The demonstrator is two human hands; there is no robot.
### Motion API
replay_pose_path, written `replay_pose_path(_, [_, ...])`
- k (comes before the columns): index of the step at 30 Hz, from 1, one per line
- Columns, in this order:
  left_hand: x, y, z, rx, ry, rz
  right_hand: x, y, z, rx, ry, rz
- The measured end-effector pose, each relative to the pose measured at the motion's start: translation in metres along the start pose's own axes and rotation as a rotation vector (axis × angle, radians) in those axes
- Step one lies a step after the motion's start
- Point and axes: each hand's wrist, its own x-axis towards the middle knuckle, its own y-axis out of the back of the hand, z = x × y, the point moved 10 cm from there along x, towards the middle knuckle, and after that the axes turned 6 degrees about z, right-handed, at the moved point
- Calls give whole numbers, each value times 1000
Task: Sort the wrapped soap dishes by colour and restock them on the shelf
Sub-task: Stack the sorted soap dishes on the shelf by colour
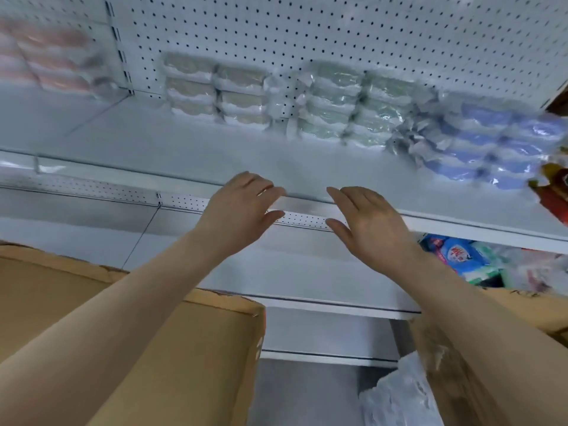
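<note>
No text can be fully read from here.

Blue packet point(450, 259) on the lower shelf point(307, 272), right side: a red patch point(458, 253) with bold white characters, Chinese-looking, too blurred to read. Smaller red print near its upper left corner, also unreadable.

Red-and-yellow pack point(553, 186) at the far right edge of view: some dark marking, cut off and smeared.

Wrapped soap dishes point(338, 103): film glare and blur, so any print on them cannot be made out.
</note>
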Motion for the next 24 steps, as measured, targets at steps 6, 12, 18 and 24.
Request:
replay_pose_path(6, [45, -26, -60, 55, 161, -52, 64, -45, 41, 57, 63, 45])
replay_pose_path(12, [75, -50, -143, 152, 377, -151, 160, -107, 59, 171, 94, -8])
replay_pose_path(18, [90, -55, -233, 278, 591, -158, 263, -159, 58, 268, 105, 11])
replay_pose_path(24, [107, -74, -310, 360, 658, -195, 337, -205, 50, 193, 82, -33])
